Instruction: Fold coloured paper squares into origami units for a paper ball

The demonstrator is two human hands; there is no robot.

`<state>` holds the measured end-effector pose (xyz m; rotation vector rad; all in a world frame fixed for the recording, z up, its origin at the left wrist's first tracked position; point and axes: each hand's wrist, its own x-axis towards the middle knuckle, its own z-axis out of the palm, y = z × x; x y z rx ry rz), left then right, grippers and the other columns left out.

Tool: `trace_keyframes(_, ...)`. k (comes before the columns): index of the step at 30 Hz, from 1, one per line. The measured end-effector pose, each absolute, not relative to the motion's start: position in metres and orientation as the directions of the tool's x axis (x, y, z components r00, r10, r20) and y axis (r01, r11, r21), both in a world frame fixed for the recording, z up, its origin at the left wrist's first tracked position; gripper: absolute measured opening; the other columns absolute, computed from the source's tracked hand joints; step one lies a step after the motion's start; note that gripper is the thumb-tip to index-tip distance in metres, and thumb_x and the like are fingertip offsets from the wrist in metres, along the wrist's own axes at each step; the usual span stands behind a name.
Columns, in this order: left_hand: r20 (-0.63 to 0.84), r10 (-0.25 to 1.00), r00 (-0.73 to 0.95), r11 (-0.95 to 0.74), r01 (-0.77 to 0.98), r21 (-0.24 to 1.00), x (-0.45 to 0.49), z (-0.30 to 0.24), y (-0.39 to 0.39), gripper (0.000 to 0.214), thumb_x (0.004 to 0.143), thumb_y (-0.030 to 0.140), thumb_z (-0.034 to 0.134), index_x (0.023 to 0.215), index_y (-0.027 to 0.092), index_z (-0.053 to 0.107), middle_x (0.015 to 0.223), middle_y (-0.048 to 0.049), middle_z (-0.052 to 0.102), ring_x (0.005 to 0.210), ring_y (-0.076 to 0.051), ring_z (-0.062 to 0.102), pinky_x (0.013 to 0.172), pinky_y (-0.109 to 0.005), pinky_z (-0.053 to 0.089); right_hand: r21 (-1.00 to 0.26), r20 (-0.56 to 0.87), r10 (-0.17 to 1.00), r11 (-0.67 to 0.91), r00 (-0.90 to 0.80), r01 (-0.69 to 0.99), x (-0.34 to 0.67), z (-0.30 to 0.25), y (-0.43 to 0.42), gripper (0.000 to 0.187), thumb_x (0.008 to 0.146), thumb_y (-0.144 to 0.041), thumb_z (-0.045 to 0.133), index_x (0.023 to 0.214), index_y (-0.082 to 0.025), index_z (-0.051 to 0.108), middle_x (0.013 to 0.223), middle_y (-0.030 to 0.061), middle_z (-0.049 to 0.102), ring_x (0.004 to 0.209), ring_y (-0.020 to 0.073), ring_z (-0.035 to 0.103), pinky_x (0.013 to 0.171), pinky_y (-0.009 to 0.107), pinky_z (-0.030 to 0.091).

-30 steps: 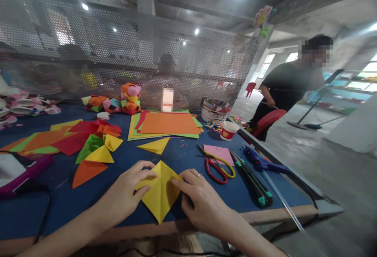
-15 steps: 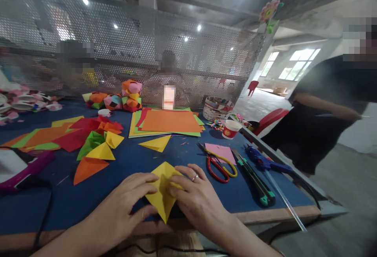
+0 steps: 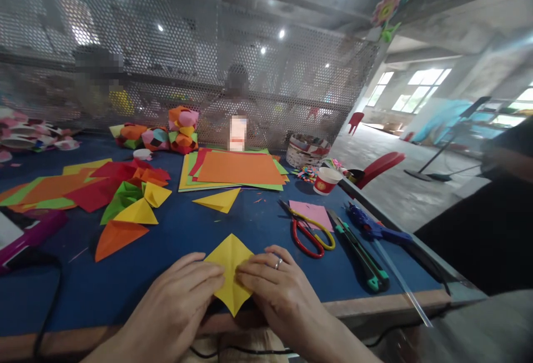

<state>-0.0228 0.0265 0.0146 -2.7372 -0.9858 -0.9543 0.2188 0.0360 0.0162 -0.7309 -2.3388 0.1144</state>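
A creased yellow paper square [image 3: 231,263], turned with a corner toward me, is held between my two hands at the table's front edge. My left hand [image 3: 183,291] is closed on its left corner, fingers lying over the top and the thumb hidden. On the right corner, my right hand [image 3: 283,282], with a ring on one finger, grips in the same way. A crease runs down the paper's middle. Beyond it lies a folded yellow paper piece [image 3: 220,200]. Scissors [image 3: 310,232] with red and yellow handles rest right of my right hand, partly over a pink paper square [image 3: 312,214].
A green-and-black utility knife [image 3: 362,255] and a blue glue gun [image 3: 375,227] with a clear stick lie right. Stacked coloured sheets [image 3: 241,169], a woven basket [image 3: 308,150] and a paper cup [image 3: 327,181] stand behind. Folded papers [image 3: 137,207] lie left. A person in dark clothes [image 3: 478,230] is at right.
The yellow paper has gone from partly folded up to spread flatter. My left fingers have closed further over its left side. The person at right has moved nearer and lower.
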Motion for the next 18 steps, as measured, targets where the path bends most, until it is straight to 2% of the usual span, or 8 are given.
trace_keyframes(4,0.696,0.497,0.518,-0.783,0.614,0.101,-0.016,0.024,0.017,0.034,0.089,0.006,0.044,0.103,0.023,0.068,0.096,0.0035,0.080,0.086,-0.010,0.076,0.088,-0.021,0.058,-0.310,0.613,0.542,0.834,-0.574,0.456,0.217,0.013,0.031,0.025,0.100,-0.009,0.052,0.112,-0.022,0.069,0.109,0.0034,0.080,0.098,0.0138,0.074,0.106,0.035,0.041)
trace_keyframes(7,0.709,0.541,0.451,-0.755,0.633,0.173,-0.012,0.022,0.013,0.026,0.096,0.012,0.046,0.102,0.026,0.067,0.091,0.0068,0.078,0.082,-0.006,0.075,0.083,-0.014,0.057,-0.366,0.616,0.568,0.820,-0.546,0.439,0.214,0.013,0.029,0.016,0.102,-0.016,0.055,0.108,-0.022,0.068,0.105,0.0021,0.081,0.095,0.0140,0.075,0.101,0.033,0.045)
trace_keyframes(9,0.702,0.603,0.379,-0.709,0.659,0.253,-0.011,0.015,0.011,0.020,0.102,0.021,0.047,0.104,0.028,0.066,0.089,0.0089,0.077,0.079,-0.005,0.074,0.079,-0.010,0.057,-0.414,0.614,0.596,0.801,-0.517,0.432,0.212,0.013,0.029,0.013,0.105,-0.022,0.055,0.103,-0.022,0.068,0.099,0.0010,0.081,0.090,0.0134,0.076,0.094,0.031,0.048)
trace_keyframes(14,0.668,0.730,0.144,-0.525,0.744,0.414,-0.010,-0.004,0.012,0.017,0.103,0.044,0.052,0.109,0.031,0.061,0.089,0.0111,0.078,0.075,-0.005,0.076,0.073,-0.005,0.055,-0.501,0.586,0.734,0.661,-0.343,0.558,0.205,0.012,0.027,0.027,0.106,-0.028,0.052,0.083,-0.022,0.065,0.075,-0.0015,0.074,0.068,0.0129,0.068,0.069,0.025,0.047)
trace_keyframes(18,0.648,0.758,0.073,-0.453,0.773,0.444,-0.002,-0.006,0.013,0.020,0.104,0.044,0.050,0.112,0.028,0.060,0.094,0.0060,0.075,0.077,-0.007,0.075,0.073,-0.008,0.057,-0.556,0.503,0.828,0.530,-0.249,0.640,0.195,0.015,0.029,0.029,0.106,-0.030,0.050,0.080,-0.023,0.061,0.069,-0.0028,0.067,0.060,0.0123,0.061,0.057,0.022,0.041)
